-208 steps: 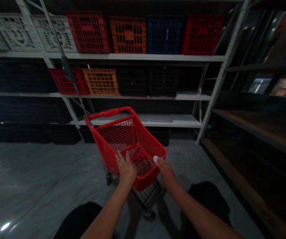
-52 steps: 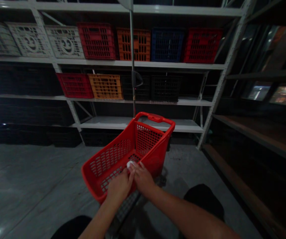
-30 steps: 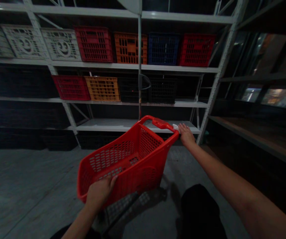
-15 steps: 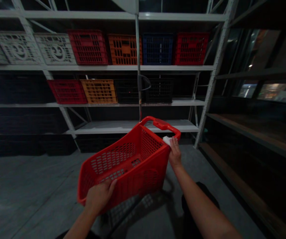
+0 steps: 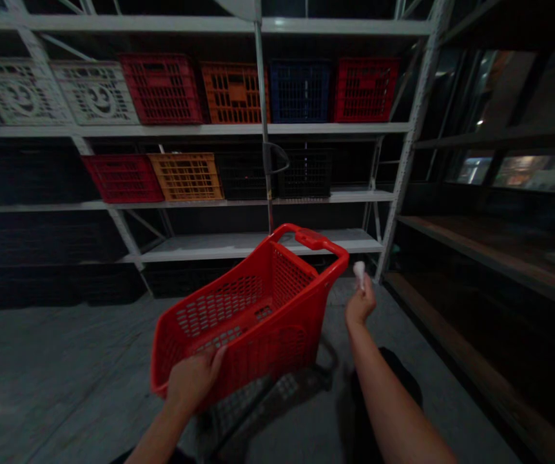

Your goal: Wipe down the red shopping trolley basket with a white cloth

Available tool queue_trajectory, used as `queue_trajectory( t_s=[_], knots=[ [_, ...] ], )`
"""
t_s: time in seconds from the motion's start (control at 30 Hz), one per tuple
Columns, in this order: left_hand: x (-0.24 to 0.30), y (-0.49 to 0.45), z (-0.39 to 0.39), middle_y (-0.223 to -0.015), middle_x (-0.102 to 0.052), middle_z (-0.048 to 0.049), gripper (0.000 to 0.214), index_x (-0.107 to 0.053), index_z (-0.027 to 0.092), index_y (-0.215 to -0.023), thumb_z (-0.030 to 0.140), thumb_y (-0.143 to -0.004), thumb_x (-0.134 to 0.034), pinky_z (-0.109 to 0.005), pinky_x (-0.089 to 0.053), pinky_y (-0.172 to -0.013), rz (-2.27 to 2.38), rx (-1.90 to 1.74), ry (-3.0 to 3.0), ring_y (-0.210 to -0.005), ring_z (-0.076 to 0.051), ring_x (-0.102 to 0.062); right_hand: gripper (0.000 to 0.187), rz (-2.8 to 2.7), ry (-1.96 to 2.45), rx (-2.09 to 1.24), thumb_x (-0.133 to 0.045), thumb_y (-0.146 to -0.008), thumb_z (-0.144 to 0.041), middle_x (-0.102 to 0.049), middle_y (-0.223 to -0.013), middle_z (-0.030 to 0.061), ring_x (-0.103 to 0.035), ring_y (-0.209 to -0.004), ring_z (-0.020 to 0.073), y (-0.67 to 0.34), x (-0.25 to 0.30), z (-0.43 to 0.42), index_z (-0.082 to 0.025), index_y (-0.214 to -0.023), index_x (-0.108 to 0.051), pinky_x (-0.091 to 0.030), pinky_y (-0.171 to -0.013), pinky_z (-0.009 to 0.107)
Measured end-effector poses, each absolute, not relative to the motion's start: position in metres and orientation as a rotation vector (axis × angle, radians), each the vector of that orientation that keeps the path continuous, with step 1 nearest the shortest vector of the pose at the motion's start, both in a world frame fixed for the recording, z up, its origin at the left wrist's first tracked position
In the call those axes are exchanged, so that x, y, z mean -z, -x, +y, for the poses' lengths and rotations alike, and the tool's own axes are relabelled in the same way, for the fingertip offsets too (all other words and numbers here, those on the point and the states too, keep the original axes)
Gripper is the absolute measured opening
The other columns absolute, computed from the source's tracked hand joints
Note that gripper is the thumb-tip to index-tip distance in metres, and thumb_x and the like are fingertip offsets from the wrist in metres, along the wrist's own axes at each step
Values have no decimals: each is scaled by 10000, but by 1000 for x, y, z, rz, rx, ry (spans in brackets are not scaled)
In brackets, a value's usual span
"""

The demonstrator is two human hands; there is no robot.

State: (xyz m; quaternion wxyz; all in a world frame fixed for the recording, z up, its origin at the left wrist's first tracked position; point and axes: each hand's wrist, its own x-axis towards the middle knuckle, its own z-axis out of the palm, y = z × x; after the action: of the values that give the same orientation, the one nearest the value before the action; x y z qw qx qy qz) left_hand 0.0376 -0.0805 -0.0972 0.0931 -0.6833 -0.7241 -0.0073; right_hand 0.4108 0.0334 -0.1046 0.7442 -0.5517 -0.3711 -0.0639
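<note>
Head view, clock hub at picture centre. Red cart [image 5: 277, 361] stands on the grey floor [image 5: 64, 374] at 6 to 7 o'clock, slanted: handle [image 5: 311, 240] end toward 1 o'clock, low front end toward 8. Slotted basket; part of its base shows through the opening.

Left hand [image 5: 193, 379] at 7 o'clock, clamped on the cart's near rim, thumb lying along the edge. Right hand [image 5: 361, 303] at 4 o'clock, fingers pinched together on a crumpled white wipe [image 5: 359, 274] that pokes up above them. Wipe sits just beside the handle's near corner, a gap between. The 2 hands are well apart.

Metal pole [image 5: 260, 84] rises toward 12 o'clock from the handle's far corner, with a dark loop fitting partway up.

Behind: pale metal rack [image 5: 194, 130]. Upper crate row, 10 to 1 o'clock: 2 white crates with smiling faces, then red, orange, blue crate [image 5: 300, 90], red. Row below: red, yellow crate [image 5: 185, 177], 2 black crates. Dark shelving [image 5: 490, 248] at 3 o'clock. Light dim; lower-left rack contents too dark to make out.
</note>
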Motion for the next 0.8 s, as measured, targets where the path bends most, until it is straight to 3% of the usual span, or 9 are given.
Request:
queue_trajectory(
  t_s=[0.17, 0.3, 0.5, 0.7, 0.8],
  knots=[
    [98, -40, -79, -778, -695, -97, 568, -596, 184, -911, 498, -875, -124, -306, -437, -619, -2149, 28, 2026, -756, -235, -653, 377, -719, 1188, -30, -490, -726, -267, -592, -944, 102, -581, -833, 196, -436, 61, 49, -129, -1074, -531, -462, -731, 304],
    [96, -42, -80, -773, -696, -97, 567, -604, 192, -894, 500, -873, -129, -313, -439, -629, -2138, 38, 2044, -759, -235, -653, 228, -902, 1020, -316, -516, -741, -317, -551, -809, 14, -539, -646, 124, -390, 78, 36, -171, -915, -512, -458, -598, 238],
    [100, -36, -80, -778, -697, -96, 579, -607, 193, -886, 497, -873, -114, -322, -443, -617, -2090, 33, 2071, -758, -248, -656, 239, -966, 899, -328, -583, -731, -321, -547, -841, 27, -551, -755, 131, -359, 95, 18, -167, -895, -502, -458, -707, 250],
    [104, -32, -79, -780, -699, -92, 578, -613, 201, -916, 496, -875, -117, -318, -441, -609, -2050, 50, 2100, -746, -247, -658, 291, -633, 878, -258, -567, -699, -380, -557, -784, 25, -558, -671, 138, -412, 42, 64, -156, -873, -504, -457, -623, 254],
    [105, -34, -77, -768, -698, -96, 575, -616, 196, -909, 487, -877, -121, -319, -439, -606, -2065, 58, 2070, -743, -251, -658, 291, -632, 865, -293, -581, -686, -381, -563, -797, 33, -564, -692, 150, -407, 45, 64, -156, -858, -515, -455, -623, 262]
  ],
)
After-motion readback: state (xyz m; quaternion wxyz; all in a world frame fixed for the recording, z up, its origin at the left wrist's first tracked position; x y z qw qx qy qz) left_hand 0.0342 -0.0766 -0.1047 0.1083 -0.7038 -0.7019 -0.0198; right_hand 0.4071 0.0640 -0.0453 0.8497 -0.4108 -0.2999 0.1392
